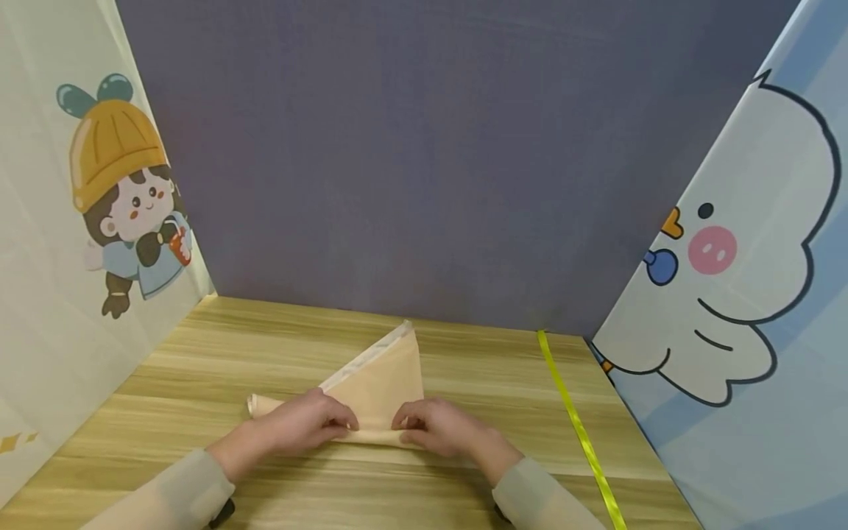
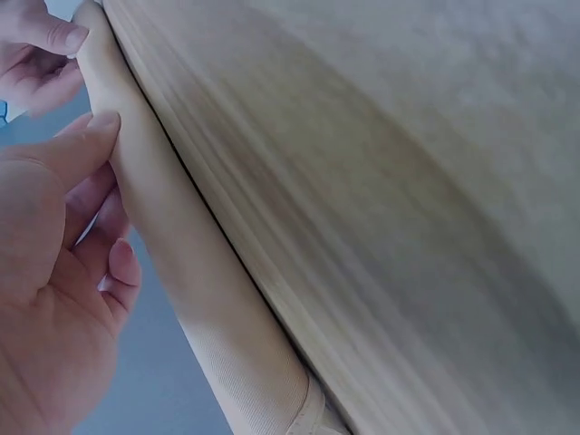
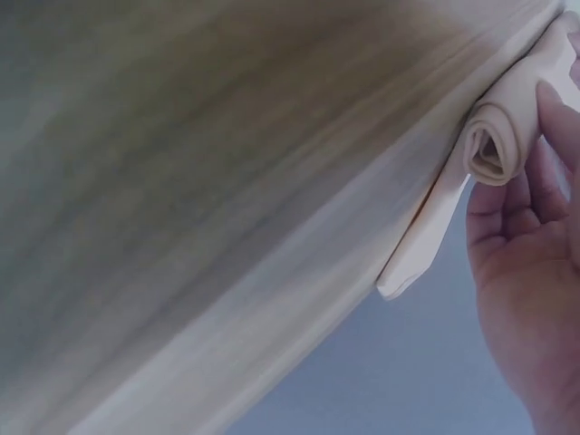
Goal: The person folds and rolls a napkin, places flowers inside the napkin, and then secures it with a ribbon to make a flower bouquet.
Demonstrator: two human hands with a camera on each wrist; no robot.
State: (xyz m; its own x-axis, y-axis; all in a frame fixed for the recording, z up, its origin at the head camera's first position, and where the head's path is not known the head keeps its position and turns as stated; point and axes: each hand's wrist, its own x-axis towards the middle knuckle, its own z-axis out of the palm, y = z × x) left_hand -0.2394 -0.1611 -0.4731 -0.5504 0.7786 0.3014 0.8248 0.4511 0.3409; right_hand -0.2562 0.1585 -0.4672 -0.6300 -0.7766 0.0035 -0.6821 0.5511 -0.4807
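Observation:
A peach-coloured cloth (image 1: 380, 386) lies on the table, its near edge rolled into a tube and its far part a flat, pointed flap with a whitish border. My left hand (image 1: 308, 421) grips the roll left of its middle, thumb on the near side in the left wrist view, where the tube (image 2: 195, 263) runs down past the fingers. Close by on the right, my right hand (image 1: 442, 427) pinches the same roll near its right end. The right wrist view shows the spiral end of the rolled cloth (image 3: 497, 145) beside the thumb and curled fingers.
The wood-grain table (image 1: 490, 383) carries a yellow strip (image 1: 575, 419) running front to back on the right. A grey-purple panel (image 1: 397, 147) stands behind, with printed cartoon panels on the left (image 1: 40, 221) and right (image 1: 795, 442).

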